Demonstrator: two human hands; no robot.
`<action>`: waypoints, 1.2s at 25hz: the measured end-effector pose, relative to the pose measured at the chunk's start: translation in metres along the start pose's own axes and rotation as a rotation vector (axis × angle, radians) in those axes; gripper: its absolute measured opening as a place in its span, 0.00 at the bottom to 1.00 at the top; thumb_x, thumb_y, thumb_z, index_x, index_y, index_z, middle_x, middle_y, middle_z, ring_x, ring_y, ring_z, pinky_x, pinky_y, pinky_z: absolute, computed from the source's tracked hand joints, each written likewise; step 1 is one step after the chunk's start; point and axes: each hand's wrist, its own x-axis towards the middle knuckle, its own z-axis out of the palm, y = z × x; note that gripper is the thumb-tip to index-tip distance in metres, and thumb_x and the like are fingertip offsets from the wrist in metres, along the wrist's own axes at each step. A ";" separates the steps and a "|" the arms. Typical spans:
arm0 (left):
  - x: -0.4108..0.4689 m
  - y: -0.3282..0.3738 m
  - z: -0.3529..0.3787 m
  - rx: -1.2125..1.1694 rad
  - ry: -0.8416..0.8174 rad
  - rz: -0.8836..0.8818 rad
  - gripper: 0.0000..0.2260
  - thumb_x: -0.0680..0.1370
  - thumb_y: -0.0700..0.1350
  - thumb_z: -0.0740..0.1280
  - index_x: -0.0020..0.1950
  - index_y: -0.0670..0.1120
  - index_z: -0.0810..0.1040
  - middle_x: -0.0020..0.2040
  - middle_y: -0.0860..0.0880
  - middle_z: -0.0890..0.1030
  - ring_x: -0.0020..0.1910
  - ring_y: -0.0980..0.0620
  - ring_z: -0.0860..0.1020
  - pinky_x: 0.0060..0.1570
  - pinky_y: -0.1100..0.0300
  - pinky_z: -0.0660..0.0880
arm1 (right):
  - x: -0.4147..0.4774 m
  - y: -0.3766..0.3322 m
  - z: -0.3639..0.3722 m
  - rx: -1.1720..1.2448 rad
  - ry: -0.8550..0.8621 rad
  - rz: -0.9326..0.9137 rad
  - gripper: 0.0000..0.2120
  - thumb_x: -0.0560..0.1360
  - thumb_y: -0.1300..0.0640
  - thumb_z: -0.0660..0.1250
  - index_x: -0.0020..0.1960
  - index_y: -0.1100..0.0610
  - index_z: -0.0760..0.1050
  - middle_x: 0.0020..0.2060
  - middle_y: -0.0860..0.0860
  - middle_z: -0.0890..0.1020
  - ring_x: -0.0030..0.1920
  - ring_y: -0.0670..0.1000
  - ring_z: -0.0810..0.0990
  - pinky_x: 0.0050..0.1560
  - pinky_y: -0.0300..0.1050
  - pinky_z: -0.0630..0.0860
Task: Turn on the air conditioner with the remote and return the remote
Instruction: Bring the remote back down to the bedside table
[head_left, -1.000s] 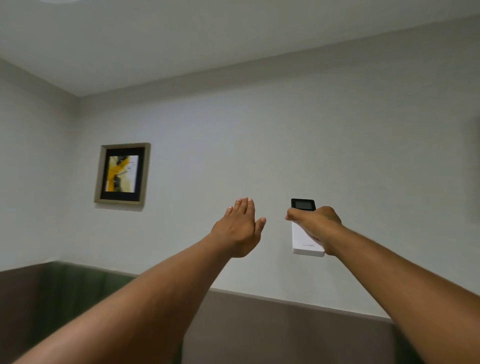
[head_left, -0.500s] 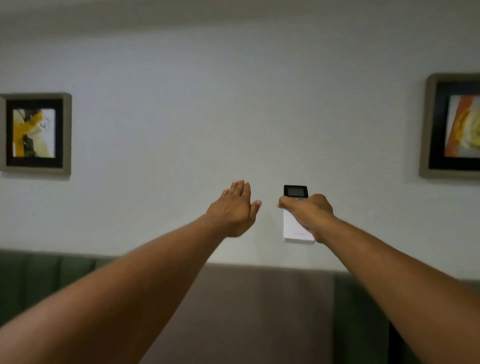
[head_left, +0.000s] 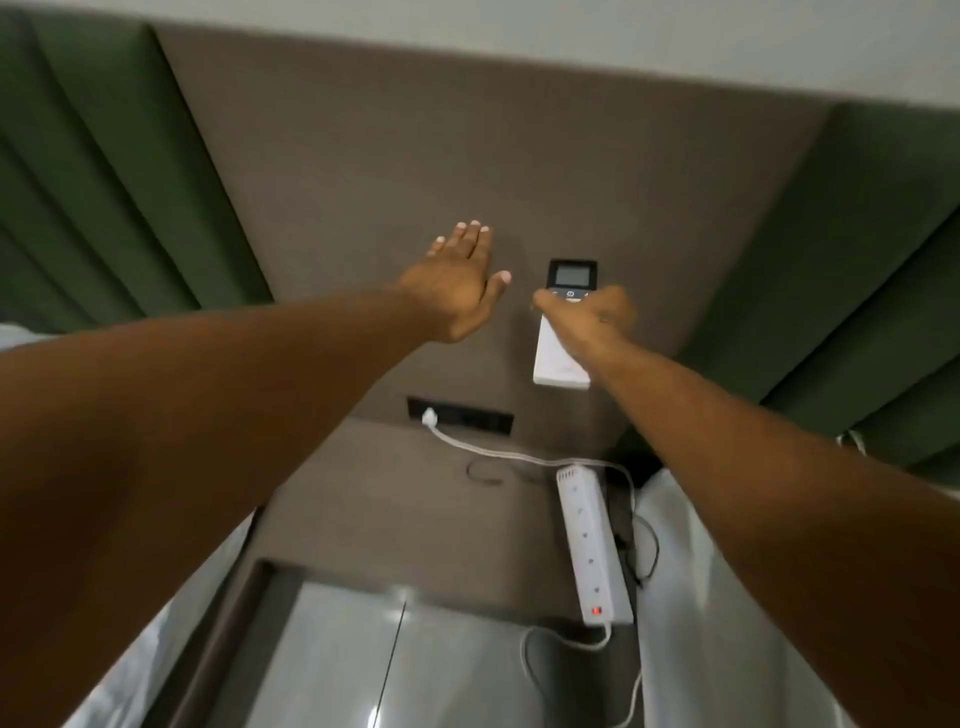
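Nearest to me, my two forearms reach forward from the bottom corners of the view, both bare. Under them I see a brown bedside surface (head_left: 415, 519) between two pale sheets, and in front of it a glossy grey floor.

On this surface lies a white power strip (head_left: 589, 540), long and narrow, with a small red light at its near end. Its white cable (head_left: 483, 449) runs to a plug in a dark socket panel (head_left: 460, 414) on the wall panel. A thin dark wire lies in loops beside the strip.

Further out, my right hand (head_left: 592, 319) is closed around the remote (head_left: 563, 358). The fingers wrap its middle and the thumb lies across the front, just under the display. The remote is white in the lower part and dark at the top, where the small grey screen shows. It is held in the air, upright, in front of the brown wall panel (head_left: 467, 156) and above the strip, not touching anything but my hand.

My left hand (head_left: 457, 288) is just beside it, apart from the remote. It is flat and empty, fingers straight and close together, thumb spread toward the remote.

Farthest, green padded panels (head_left: 93, 182) stand on both sides of the brown one, and a pale wall is above.
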 end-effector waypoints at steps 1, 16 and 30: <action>-0.007 -0.011 0.048 -0.021 -0.049 -0.012 0.31 0.82 0.57 0.45 0.77 0.37 0.45 0.78 0.39 0.47 0.77 0.44 0.45 0.74 0.51 0.43 | 0.008 0.044 0.031 -0.059 -0.031 0.052 0.18 0.62 0.43 0.77 0.36 0.57 0.77 0.33 0.48 0.82 0.34 0.49 0.82 0.31 0.35 0.74; -0.175 -0.087 0.563 -0.142 -0.513 -0.188 0.31 0.81 0.58 0.45 0.78 0.39 0.44 0.79 0.41 0.46 0.77 0.44 0.44 0.74 0.50 0.44 | -0.001 0.508 0.300 -0.383 -0.100 0.285 0.26 0.66 0.43 0.73 0.58 0.58 0.79 0.53 0.55 0.80 0.42 0.49 0.73 0.43 0.41 0.72; -0.170 -0.095 0.576 -0.140 -0.525 -0.174 0.30 0.82 0.56 0.46 0.77 0.39 0.43 0.79 0.41 0.45 0.77 0.45 0.43 0.74 0.50 0.44 | 0.002 0.522 0.323 -0.568 -0.066 0.189 0.43 0.69 0.39 0.68 0.74 0.66 0.63 0.65 0.60 0.72 0.61 0.60 0.76 0.57 0.53 0.77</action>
